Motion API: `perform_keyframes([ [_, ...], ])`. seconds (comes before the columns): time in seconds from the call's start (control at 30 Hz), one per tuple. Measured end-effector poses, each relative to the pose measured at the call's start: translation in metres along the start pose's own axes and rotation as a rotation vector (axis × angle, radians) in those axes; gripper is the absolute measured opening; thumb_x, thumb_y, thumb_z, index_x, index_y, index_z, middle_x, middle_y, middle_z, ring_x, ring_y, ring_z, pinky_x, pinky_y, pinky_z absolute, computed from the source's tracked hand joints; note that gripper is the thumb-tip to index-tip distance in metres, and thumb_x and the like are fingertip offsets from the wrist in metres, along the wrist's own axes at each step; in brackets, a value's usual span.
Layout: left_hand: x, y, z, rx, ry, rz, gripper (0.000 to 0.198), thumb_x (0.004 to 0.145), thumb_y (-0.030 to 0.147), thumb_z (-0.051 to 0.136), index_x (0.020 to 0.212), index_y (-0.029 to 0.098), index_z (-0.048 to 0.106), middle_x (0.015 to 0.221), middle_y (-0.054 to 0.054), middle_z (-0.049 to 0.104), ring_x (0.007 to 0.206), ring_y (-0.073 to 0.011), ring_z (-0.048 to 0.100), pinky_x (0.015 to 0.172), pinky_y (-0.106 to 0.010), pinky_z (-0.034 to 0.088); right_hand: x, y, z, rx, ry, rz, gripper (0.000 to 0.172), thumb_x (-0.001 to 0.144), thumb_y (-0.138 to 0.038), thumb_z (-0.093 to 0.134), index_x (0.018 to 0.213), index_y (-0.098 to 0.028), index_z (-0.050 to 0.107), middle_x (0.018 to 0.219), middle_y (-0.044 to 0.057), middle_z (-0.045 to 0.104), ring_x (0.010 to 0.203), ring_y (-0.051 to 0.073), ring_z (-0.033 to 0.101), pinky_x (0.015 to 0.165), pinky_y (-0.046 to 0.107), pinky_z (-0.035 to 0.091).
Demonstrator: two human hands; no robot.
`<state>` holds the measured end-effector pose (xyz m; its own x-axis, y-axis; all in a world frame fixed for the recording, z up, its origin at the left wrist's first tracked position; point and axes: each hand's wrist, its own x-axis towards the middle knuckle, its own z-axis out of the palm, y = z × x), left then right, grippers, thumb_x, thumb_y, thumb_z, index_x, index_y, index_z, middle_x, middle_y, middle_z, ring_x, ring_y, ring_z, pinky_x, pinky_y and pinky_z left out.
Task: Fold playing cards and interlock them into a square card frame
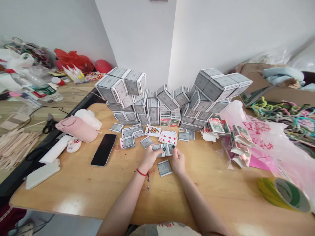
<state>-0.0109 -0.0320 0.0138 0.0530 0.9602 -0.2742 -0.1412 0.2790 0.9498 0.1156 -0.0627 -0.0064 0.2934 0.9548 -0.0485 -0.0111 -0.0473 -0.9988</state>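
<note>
Red heart pips on face-up cards (167,137), R of the black phone (103,149); 1 more red heart on a half-covered card (121,143) just R of phone. Court card (152,130), R of & beyond phone: index too small to read. Print on card boxes (216,125) (far R of phone) & on green bottle label (50,89), L of & beyond phone, illeg

Black phone (103,149), 1 tape roll (268,192).
</note>
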Motion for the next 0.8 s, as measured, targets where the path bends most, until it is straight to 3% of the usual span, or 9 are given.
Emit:
perform_keyframes([
  [0.07,-0.001,0.002,-0.004,-0.078,-0.073,-0.065,0.029,0.055,0.026,0.071,0.08,0.014,0.06,0.077,-0.003,0.066,0.07,-0.0164,0.06,0.063,-0.028,0.048,0.002,-0.001,-0.003,0.043,-0.042,0.022,0.043,0.077,-0.054,0.043,0.06,-0.016,0.051,0.057,0.0,0.05,0.056,0.013,0.043,0.054,0.024,0.036],
  [0.2,-0.005,0.011,-0.018,-0.348,-0.36,-0.278,0.034,0.065,0.04,0.065,0.091,0.019,0.058,0.094,-0.007,0.065,0.087,-0.0224,0.06,0.065,-0.034,0.05,0.008,0.0,-0.013,0.142,-0.168,0.1,0.045,0.072,-0.06,0.048,0.065,-0.016,0.056,0.058,0.001,0.054,0.056,0.015,0.047,0.053,0.026,0.038],
  [0.3,-0.004,0.019,-0.026,-0.487,-0.563,-0.425,0.05,0.07,0.06,0.047,0.093,0.017,0.057,0.095,-0.013,0.063,0.091,-0.0292,0.059,0.065,-0.041,0.05,0.01,0.001,-0.018,0.148,-0.225,0.113,0.044,0.07,-0.06,0.05,0.062,-0.017,0.057,0.055,0.0,0.054,0.054,0.015,0.048,0.052,0.026,0.039],
  [0.43,0.001,0.023,-0.026,-0.47,-0.711,-0.467,0.037,0.075,0.048,0.049,0.098,0.02,0.055,0.095,-0.011,0.064,0.087,-0.0306,0.061,0.061,-0.042,0.049,0.01,-0.001,-0.019,0.108,-0.253,0.064,0.039,0.072,-0.054,0.052,0.064,-0.016,0.06,0.06,0.001,0.057,0.058,0.015,0.049,0.056,0.027,0.041],
  [0.57,0.011,0.017,-0.017,-0.373,-0.748,-0.439,0.038,0.071,0.034,0.053,0.106,0.021,0.052,0.085,-0.009,0.065,0.071,-0.0241,0.063,0.051,-0.03,0.047,0.012,-0.002,-0.018,0.052,-0.224,0.012,0.031,0.073,-0.045,0.056,0.076,-0.017,0.065,0.075,0.004,0.063,0.069,0.018,0.054,0.065,0.029,0.042],
  [0.7,0.02,0.012,-0.008,-0.423,-0.66,-0.38,0.044,0.067,0.037,0.047,0.107,0.019,0.053,0.085,-0.01,0.064,0.057,-0.0173,0.059,0.039,-0.022,0.037,0.017,0.003,-0.021,-0.014,0.028,-0.085,0.031,0.077,-0.042,0.051,0.09,-0.018,0.065,0.087,0.007,0.064,0.079,0.02,0.055,0.073,0.033,0.043],
  [0.8,0.024,0.012,-0.005,-0.48,-0.599,-0.341,0.047,0.064,0.034,0.044,0.107,0.017,0.053,0.09,-0.013,0.064,0.06,-0.0173,0.058,0.04,-0.021,0.035,0.025,0.005,-0.027,-0.238,0.099,-0.243,0.028,0.075,-0.038,0.055,0.095,-0.02,0.064,0.102,0.01,0.059,0.083,0.02,0.054,0.072,0.034,0.043],
])
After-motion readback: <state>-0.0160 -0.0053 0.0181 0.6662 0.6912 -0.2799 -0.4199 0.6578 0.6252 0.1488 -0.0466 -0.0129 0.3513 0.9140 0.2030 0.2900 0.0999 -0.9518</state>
